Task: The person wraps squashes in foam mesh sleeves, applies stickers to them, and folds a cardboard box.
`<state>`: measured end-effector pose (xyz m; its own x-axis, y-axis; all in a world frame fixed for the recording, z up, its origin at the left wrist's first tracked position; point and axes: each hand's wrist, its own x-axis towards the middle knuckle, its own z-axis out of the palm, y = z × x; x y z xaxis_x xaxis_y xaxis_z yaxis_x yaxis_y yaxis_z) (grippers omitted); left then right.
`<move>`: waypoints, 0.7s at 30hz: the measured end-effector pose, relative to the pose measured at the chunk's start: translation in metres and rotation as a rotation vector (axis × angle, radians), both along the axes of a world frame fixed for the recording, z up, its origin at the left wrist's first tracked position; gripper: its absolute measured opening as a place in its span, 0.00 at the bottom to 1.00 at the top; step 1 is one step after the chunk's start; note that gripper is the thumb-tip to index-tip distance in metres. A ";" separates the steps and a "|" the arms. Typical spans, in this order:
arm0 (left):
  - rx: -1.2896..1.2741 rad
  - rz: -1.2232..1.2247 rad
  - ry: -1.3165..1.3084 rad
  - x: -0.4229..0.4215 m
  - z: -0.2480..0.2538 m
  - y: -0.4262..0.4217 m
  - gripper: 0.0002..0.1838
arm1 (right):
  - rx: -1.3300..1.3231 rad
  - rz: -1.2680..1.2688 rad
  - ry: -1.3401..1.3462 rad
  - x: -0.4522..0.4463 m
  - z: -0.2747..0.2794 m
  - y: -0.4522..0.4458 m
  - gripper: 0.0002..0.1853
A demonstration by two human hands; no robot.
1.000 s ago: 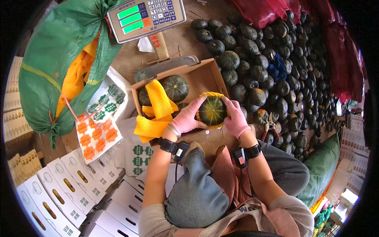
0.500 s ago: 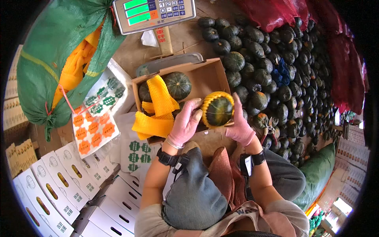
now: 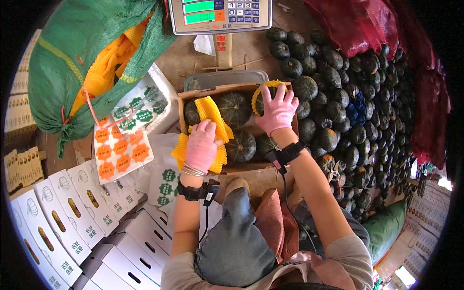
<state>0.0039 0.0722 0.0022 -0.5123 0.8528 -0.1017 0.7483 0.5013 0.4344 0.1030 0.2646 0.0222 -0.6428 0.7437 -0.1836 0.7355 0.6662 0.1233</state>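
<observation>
A cardboard box holds several dark green pumpkins and a few yellow foam net sleeves. My right hand, in a pink glove, spreads its fingers over a pumpkin in a yellow foam net at the box's far right corner. My palm hides much of that pumpkin. On the left side of the box, my left hand, also gloved in pink, has its fingers closed on the foam net sleeves. Part of the sleeves hangs over the box's near left edge.
A digital scale stands beyond the box. Loose pumpkins are heaped on the right. At left are a green mesh sack of yellow nets, sticker sheets and white cartons. A red mesh sack lies at the back.
My right hand has carried the netted pumpkin from in front of me into the box's far right corner. My left hand has let go of it and moved left onto the foam nets.
</observation>
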 end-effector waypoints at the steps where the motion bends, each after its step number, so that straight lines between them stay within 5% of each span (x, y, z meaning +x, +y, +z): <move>1: -0.010 -0.015 0.024 0.002 0.019 0.004 0.31 | -0.018 -0.002 -0.019 0.000 -0.001 -0.002 0.47; 8: 0.062 -0.044 0.094 0.001 -0.001 -0.001 0.28 | -0.009 0.016 0.186 0.030 -0.031 -0.010 0.49; 14: 0.083 0.051 0.093 0.000 0.006 0.003 0.14 | -0.071 0.081 -0.034 0.019 -0.022 0.001 0.49; 16: 0.125 0.061 0.095 -0.003 0.002 0.004 0.10 | -0.043 0.204 0.096 0.025 -0.007 -0.011 0.43; 18: 0.185 0.099 0.223 0.000 0.009 0.009 0.10 | -0.299 0.288 0.496 0.034 -0.003 -0.033 0.42; 21: 0.470 0.029 0.045 0.012 0.030 0.008 0.09 | -1.062 0.062 1.073 0.032 -0.001 -0.066 0.49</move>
<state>0.0158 0.0806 0.0323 -0.5319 0.7862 0.3147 0.7600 0.2791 0.5870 0.1346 0.1989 0.0211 -0.8418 0.5384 -0.0392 0.1294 0.1307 -0.9829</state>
